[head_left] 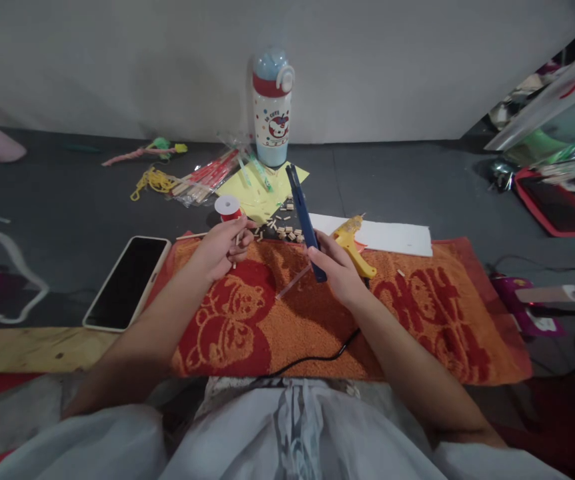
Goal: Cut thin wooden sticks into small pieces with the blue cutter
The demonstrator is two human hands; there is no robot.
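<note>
My right hand (338, 267) is wrapped around a dark blue utility knife (303, 217), held upright and tilted, its slotted end pointing away from me. My left hand (226, 245) is closed with its fingertips together on a thin wooden stick (238, 238), only partly visible. Just beyond the left hand stands a spool of red thread (228, 207). Several short cut wooden pieces (287, 233) lie scattered between the hands, at the far edge of the orange towel (317, 333). Beside my right hand rests a yellow glue gun (351, 245). A clear glue stick (292, 283) lies on the towel.
A phone (127, 283) lies left of the towel. At the back stand a bottle (272, 107), yellow paper (247, 193) and packaged red sticks (207, 177). A white board (392, 237) lies behind the glue gun. A black cord (317, 358) crosses the towel.
</note>
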